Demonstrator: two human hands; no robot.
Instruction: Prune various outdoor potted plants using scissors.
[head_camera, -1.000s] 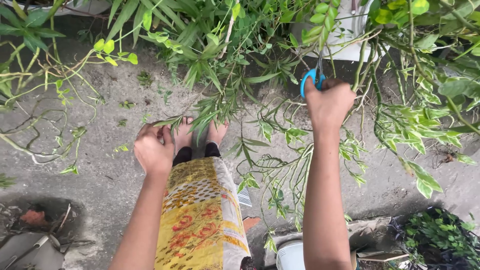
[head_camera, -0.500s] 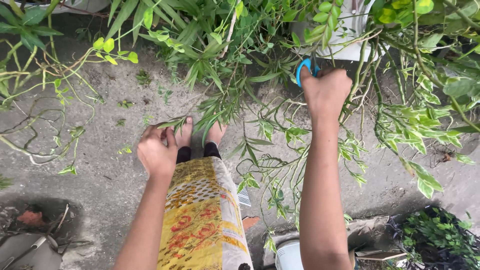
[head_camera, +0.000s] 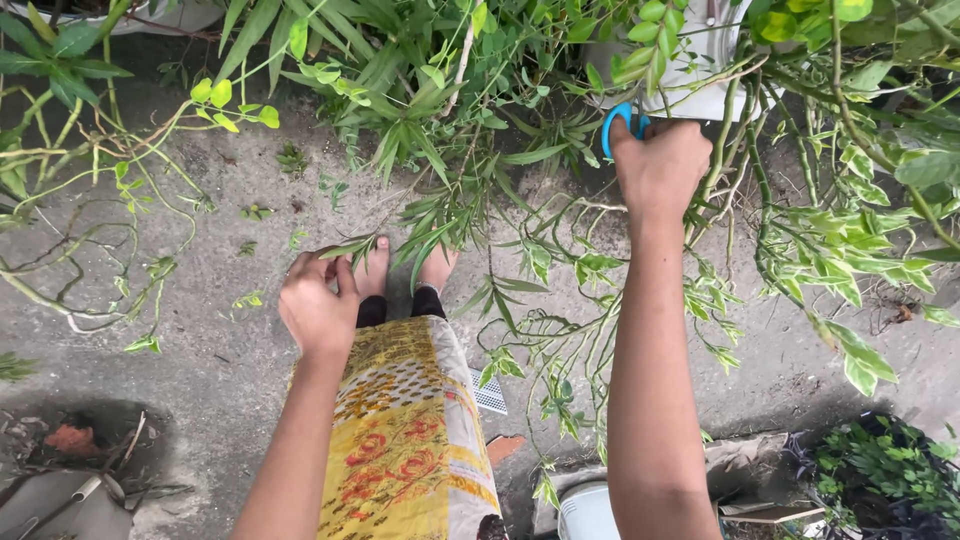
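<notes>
Right hand (head_camera: 660, 165) rose slightly, gripping blue scissors (head_camera: 622, 118) | left hand (head_camera: 318, 308) pinching leafy sprig (head_camera: 352, 247)

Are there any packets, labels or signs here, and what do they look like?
No signs or screens.
Small card or label: on the ground beside the yellow patterned garment, whitish with a fine grid; too small to tell more.
White tub: bottom edge, by the right forearm, round, plain.
</notes>
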